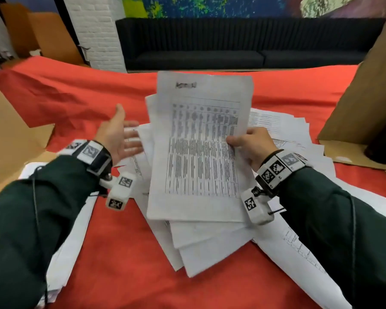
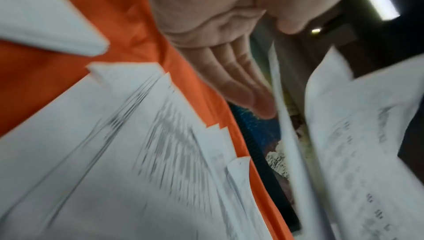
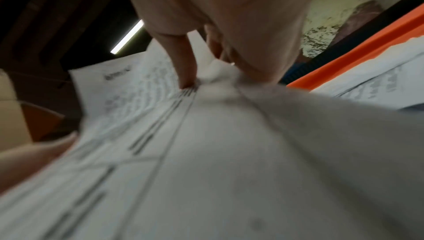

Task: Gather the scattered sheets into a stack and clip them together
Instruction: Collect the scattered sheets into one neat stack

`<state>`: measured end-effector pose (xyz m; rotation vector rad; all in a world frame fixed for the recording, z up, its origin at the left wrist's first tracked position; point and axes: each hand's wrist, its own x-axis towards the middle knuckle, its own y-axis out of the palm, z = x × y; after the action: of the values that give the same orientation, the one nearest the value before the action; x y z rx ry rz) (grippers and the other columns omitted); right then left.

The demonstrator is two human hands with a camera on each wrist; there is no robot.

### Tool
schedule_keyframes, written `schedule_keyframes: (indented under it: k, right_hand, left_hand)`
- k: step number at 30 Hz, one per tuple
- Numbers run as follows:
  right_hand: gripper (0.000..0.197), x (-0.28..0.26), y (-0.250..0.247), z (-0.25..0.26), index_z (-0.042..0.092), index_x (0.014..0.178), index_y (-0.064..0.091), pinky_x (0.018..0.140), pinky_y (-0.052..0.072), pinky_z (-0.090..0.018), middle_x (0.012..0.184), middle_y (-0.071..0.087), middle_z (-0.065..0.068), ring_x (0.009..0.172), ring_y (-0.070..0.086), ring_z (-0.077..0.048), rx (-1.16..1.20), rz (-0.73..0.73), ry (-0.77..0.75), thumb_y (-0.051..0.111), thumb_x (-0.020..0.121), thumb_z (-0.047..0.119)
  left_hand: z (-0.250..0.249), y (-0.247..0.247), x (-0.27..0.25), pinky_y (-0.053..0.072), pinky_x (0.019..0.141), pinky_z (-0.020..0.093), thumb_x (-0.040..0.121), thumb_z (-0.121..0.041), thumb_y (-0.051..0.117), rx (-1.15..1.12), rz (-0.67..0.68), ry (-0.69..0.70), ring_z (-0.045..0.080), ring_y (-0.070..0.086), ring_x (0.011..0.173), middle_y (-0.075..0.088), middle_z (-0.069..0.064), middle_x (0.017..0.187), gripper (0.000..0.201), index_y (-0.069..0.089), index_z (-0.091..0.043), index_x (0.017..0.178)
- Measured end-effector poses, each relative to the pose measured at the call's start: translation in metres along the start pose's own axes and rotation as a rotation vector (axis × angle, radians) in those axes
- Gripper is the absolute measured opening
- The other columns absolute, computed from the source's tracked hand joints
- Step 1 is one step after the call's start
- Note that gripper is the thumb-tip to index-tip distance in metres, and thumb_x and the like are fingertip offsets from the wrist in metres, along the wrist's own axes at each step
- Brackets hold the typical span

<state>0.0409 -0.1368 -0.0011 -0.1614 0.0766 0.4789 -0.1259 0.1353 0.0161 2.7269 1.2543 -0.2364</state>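
My right hand (image 1: 246, 142) pinches the right edge of a bundle of printed sheets (image 1: 198, 148), held tilted above the red cloth; the thumb (image 3: 183, 62) lies on the top page, a table of text. My left hand (image 1: 118, 137) is open, palm facing the bundle's left edge, its straight fingers (image 2: 241, 84) just beside the paper. More white sheets (image 1: 210, 246) lie fanned out under the bundle, and others (image 1: 283, 128) spread to the right. I see no clip.
The table is covered with a red cloth (image 1: 120, 253). A cardboard box (image 1: 7, 134) stands at the left and another (image 1: 366, 103) at the right. More paper (image 1: 65, 253) lies under my left sleeve. A black sofa (image 1: 232, 47) is behind.
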Motion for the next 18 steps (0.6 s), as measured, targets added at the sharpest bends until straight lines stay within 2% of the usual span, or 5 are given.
schedule_keyframes:
  k: [4,7,11,14,18]
  right_hand:
    - [0.028,0.001,-0.014,-0.01,0.005,0.103,0.068,0.093,0.057,-0.053,0.103,0.075,-0.011,0.098,0.072,-0.033,-0.07,-0.052,0.084,0.075,0.079,-0.007]
    - [0.033,-0.008,-0.023,-0.02,0.007,0.102,0.054,0.082,0.059,-0.046,0.105,0.063,-0.011,0.098,0.065,-0.031,-0.355,0.141,0.165,0.079,0.08,0.003]
    - [0.068,-0.03,-0.061,-0.025,0.019,0.138,0.047,0.085,0.053,-0.035,0.13,0.059,-0.002,0.107,0.061,-0.022,-1.065,0.36,0.016,0.081,0.079,0.015]
    - [0.065,-0.053,-0.094,-0.026,0.045,0.124,0.057,0.077,0.046,-0.023,0.127,0.054,0.016,0.111,0.055,-0.008,-1.34,0.615,-0.025,0.086,0.072,0.019]
    - [0.07,-0.071,-0.099,-0.041,0.045,0.113,0.051,0.071,0.047,-0.021,0.116,0.045,0.02,0.096,0.051,-0.004,-1.54,0.796,-0.067,0.092,0.061,0.022]
  left_hand:
    - [0.046,0.022,-0.031,0.058,0.071,0.036,0.066,-0.093,0.053,0.032,0.229,-0.227,0.025,0.075,0.086,0.075,0.009,0.104,0.096,0.063,-0.011,0.115]
    - [0.069,0.043,-0.038,0.06,0.081,0.038,0.06,-0.062,0.088,0.387,0.271,-0.106,0.025,0.075,0.088,0.079,0.007,0.099,0.07,0.074,-0.01,0.105]
    - [0.075,0.038,-0.028,0.058,0.073,0.033,0.08,-0.039,0.085,0.754,0.22,-0.018,0.02,0.07,0.08,0.072,-0.001,0.085,0.031,0.07,-0.013,0.084]
    - [0.077,0.014,-0.013,0.059,0.076,0.035,0.073,-0.034,0.09,0.731,0.184,-0.059,0.023,0.074,0.083,0.078,0.002,0.091,0.034,0.076,-0.011,0.095]
    - [0.086,-0.009,-0.009,0.059,0.091,0.041,0.067,-0.03,0.093,0.722,0.224,-0.127,0.026,0.077,0.089,0.08,0.004,0.094,0.037,0.081,-0.012,0.097]
